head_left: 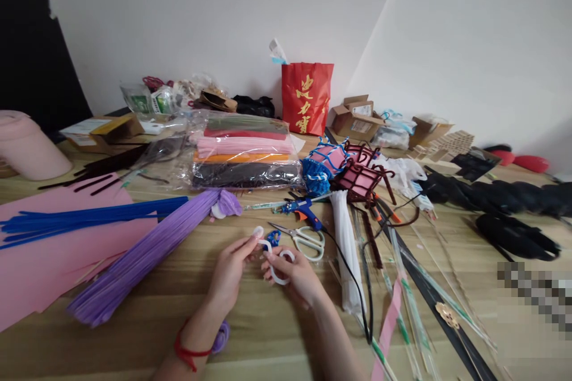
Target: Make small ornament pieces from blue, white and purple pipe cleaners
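A white pipe cleaner is stretched between my two hands above the table. My left hand pinches its end, which is wound into a small coil. My right hand has its fingers closed on the same stem, and the rest curls round in a loop below them. Just beyond the hands lie scissors with pale handles and a small blue curled piece. Behind these rests a blue glue gun. A bundle of white pipe cleaners lies right of my right hand.
Purple pipe cleaners and blue ones lie at left, partly over pink sheets. Bagged coloured stems, a red bag and pink lanterns with dark red frames stand behind. Glue sticks and a black cord lie right.
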A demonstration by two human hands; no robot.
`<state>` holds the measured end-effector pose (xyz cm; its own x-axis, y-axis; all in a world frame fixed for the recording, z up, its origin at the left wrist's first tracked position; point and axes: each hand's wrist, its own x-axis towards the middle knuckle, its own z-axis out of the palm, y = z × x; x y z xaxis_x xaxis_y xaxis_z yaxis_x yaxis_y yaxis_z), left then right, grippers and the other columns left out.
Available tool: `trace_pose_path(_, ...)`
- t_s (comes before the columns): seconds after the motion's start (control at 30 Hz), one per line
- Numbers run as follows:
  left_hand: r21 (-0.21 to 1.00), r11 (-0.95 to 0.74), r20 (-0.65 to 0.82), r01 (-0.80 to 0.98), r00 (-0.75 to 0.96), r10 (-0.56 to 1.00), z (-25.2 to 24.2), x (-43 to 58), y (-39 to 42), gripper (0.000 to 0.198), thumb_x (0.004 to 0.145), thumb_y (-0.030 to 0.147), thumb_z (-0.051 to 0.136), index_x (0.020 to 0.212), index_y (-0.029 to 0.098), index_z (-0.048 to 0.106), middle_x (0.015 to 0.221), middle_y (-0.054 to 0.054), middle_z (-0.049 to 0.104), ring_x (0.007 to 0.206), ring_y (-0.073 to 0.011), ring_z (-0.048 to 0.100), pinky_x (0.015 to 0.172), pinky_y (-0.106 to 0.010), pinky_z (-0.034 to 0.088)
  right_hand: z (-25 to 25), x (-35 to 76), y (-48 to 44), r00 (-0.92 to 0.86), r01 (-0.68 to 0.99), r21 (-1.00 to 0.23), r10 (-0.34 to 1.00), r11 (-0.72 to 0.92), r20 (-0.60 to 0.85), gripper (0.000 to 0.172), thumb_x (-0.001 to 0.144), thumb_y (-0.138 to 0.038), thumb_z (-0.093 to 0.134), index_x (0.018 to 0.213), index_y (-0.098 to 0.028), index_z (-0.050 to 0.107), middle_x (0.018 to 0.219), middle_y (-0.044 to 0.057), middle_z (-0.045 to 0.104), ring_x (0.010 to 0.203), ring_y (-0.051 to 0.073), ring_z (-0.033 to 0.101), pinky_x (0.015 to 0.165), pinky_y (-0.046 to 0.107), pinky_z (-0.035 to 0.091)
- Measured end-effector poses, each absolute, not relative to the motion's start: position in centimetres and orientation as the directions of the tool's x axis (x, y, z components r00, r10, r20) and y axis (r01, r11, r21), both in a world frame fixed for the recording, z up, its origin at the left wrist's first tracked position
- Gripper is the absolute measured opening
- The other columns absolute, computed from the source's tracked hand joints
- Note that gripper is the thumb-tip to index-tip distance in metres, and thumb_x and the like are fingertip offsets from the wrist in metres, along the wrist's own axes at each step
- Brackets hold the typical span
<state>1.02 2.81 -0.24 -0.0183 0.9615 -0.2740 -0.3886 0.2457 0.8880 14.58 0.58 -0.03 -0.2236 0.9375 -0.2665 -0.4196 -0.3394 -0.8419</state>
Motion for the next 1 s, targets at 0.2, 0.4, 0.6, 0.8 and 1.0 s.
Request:
trace_pose_path(0.2,0.925,0.217,-0.212,-0.311,0.052,0.976,-0.1,1.3,2.5,0.032,0.068,0.042,0.068,0.079,0.013,0.071,0.072,-0.006,0.068,0.068,-0.0166,0.057,0.06,-0.025,0.042,-0.1,14.3,0.7,-0.196,-0.369,-0.874,0.945,-0.317,-0.26,0.031,0.062,-0.036,0.078,0.073,-0.011,0.062,0.064,0.005,0.067,0.05,0.012,0.06,0.046,0.021,0.045)
trace_pose_path(0.4,0.989,0.123,-0.129,-0.087,-0.062,0.99,0.3,0.5,3.0,0.03,0.067,0.044,0.067,0.069,0.014,0.071,0.065,-0.003,0.067,0.066,-0.0171,0.055,0.063,-0.025,0.041,-0.3,15.1,1.1,-0.078,-0.525,-0.81,0.963,-0.261,-0.259,0.038,0.054,-0.023,0.084,0.086,-0.013,0.067,0.069,0.004,0.069,0.056,0.014,0.064,0.058,0.026,0.053)
trace_pose_path(0.6,0.994,0.01,-0.008,0.11,-0.023,1.0,0.8,0.4,2.9,0.027,0.067,0.042,0.065,0.055,0.018,0.065,0.054,0.001,0.057,0.058,-0.0155,0.049,0.058,-0.023,0.037,-0.9,16.2,1.7,0.126,-0.651,-0.75,0.957,-0.117,-0.26,0.029,0.055,-0.018,0.082,0.081,-0.013,0.07,0.082,0.006,0.071,0.069,0.014,0.066,0.069,0.023,0.054)
trace_pose_path(0.8,0.98,-0.041,0.006,0.197,0.179,0.984,1.2,1.3,2.0,0.032,0.069,0.045,0.062,0.052,0.018,0.064,0.053,0.001,0.056,0.057,-0.0156,0.049,0.055,-0.023,0.035,-0.9,17.1,2.1,0.348,-0.451,-0.893,0.92,-0.008,-0.184,0.027,0.055,-0.025,0.08,0.077,-0.011,0.072,0.069,0.005,0.07,0.054,0.015,0.061,0.056,0.028,0.053)
trace_pose_path(1.0,0.983,0.094,-0.148,0.157,0.383,0.912,1.4,1.3,1.7,0.032,0.07,0.045,0.062,0.056,0.017,0.068,0.054,0.001,0.059,0.056,-0.0144,0.049,0.056,-0.024,0.035,-0.7,17.4,2.0,0.387,-0.436,-0.9,0.905,0.01,-0.178,0.026,0.052,-0.023,0.08,0.075,-0.013,0.073,0.069,0.005,0.071,0.05,0.013,0.058,0.05,0.025,0.049)
